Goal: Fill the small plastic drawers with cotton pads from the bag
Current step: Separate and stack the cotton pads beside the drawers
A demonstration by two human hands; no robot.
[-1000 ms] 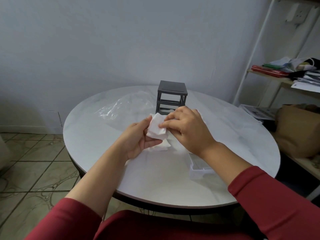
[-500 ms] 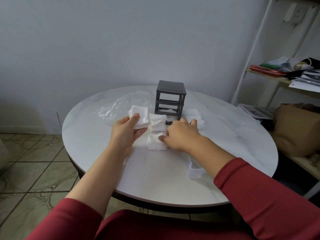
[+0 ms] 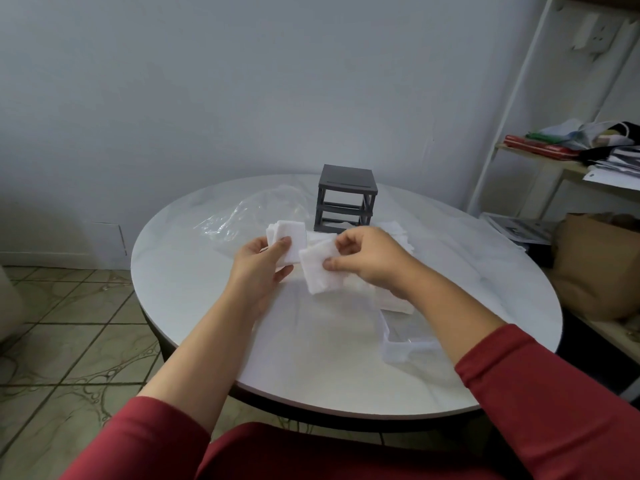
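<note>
Left hand (image 3: 258, 268) grips a pad stack (image 3: 289, 244); right hand (image 3: 369, 259) pinches another stack (image 3: 320, 273) (both above the table (image 3: 214, 289)).

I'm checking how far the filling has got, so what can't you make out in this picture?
Head view only:
Clear drawer: right forearm covers part; contents unclear.
Loose pads on the table: mostly behind the right hand; uncountable.
Gray frame: lower slot too small to judge.
Plastic bag: see-through and blurred; leftover pads uncertain.
</note>
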